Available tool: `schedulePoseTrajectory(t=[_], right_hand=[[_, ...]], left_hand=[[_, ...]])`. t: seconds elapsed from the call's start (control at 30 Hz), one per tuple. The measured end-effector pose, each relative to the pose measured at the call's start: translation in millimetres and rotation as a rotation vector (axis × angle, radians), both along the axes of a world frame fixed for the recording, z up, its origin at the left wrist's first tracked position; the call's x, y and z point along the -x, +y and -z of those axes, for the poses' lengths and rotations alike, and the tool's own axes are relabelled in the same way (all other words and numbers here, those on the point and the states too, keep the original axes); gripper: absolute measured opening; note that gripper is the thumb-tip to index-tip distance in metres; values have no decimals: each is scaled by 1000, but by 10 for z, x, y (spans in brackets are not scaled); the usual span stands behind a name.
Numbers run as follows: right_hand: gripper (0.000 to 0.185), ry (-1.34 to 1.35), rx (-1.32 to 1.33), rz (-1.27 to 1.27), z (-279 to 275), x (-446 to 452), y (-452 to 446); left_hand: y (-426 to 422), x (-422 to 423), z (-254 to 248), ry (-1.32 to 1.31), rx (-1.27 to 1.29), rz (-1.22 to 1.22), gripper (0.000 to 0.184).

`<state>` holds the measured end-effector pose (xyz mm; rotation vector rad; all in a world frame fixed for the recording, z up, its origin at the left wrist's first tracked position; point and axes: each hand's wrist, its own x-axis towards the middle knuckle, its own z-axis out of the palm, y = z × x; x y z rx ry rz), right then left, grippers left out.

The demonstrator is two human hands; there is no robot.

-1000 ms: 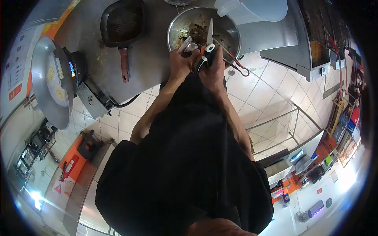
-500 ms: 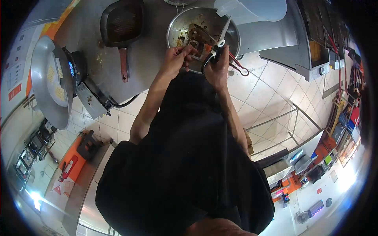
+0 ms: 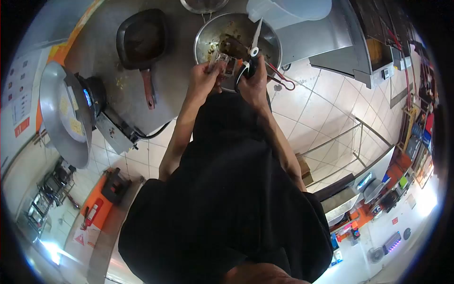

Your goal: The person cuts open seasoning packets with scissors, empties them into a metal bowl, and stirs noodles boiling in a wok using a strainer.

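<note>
Both of my hands are over the near side of a metal mixing bowl (image 3: 197, 40), whose inside holds brown and greenish food bits. Pinched in the fingers of my left hand (image 3: 204, 78) is a small clear plastic packet (image 3: 229, 65) with reddish-orange showing on it; its contents are hard to make out. My right hand (image 3: 255, 79) grips a pair of scissors (image 3: 257, 38) by its black and white handles, a pale blade pointing up and away. Tongs (image 3: 282, 80) with red handles lean over the bowl's right rim, beside my right hand.
A dark square grill pan (image 3: 142, 40) lies on the steel counter (image 3: 97, 35) to the left. Farther left, a wok (image 3: 56, 120) holds yellowish blocks. A strainer (image 3: 203, 4) and a translucent plastic container (image 3: 295, 10) stand behind the bowl.
The whole view has shifted slightly. My left hand now shows more of the clear packet, close to the scissors' handles. My right hand still grips the scissors.
</note>
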<state>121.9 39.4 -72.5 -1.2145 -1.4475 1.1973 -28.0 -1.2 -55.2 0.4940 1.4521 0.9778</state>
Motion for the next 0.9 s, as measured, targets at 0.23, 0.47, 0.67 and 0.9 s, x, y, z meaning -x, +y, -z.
schedulePoseTrajectory(t=[0.23,0.47,0.67,0.9], right_hand=[[54,-324,120,20,50,-31,-15],[50,-291,4,57,-83,-236,-140],[61,39,-43,165,-276,-938,-752],[72,206,158,712,-414,-2073,-2258]], left_hand=[[52,74,237,264,1,77,22],[86,188,249,331,-106,-87,21],[98,197,291,412,-181,-44,23],[19,147,331,590,-380,22,23]])
